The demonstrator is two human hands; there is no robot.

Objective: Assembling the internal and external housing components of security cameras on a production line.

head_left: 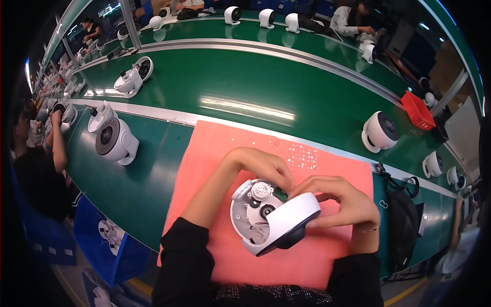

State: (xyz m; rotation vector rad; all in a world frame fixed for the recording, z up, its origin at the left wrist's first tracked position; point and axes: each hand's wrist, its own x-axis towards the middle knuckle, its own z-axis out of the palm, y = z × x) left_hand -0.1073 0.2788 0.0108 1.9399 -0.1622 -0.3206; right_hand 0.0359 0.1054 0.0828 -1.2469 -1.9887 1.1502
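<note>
A white fan housing (273, 217) sits on a pink mat (204, 153) laid over the green workbench (153, 174), low in the middle of the view, close to the person. It is a rounded plastic shell in two parts: a smooth white outer shell tilted toward the lower right with a dark opening at its bottom edge, and an open back on its left that shows the inside, with a round white geared hub, a dark round hole, moulded ribs and a small green circuit board near the top. The left hand (266, 169) curls over the top of the open back, its fingertips pressed down at the circuit board. The right hand (340, 202) is closed around the outer shell from the right, thumb along its rim. A patch of small silver screws (302, 155) lies on the mat just beyond the hands. Other white fans (116, 141) stand along the bench.
</note>
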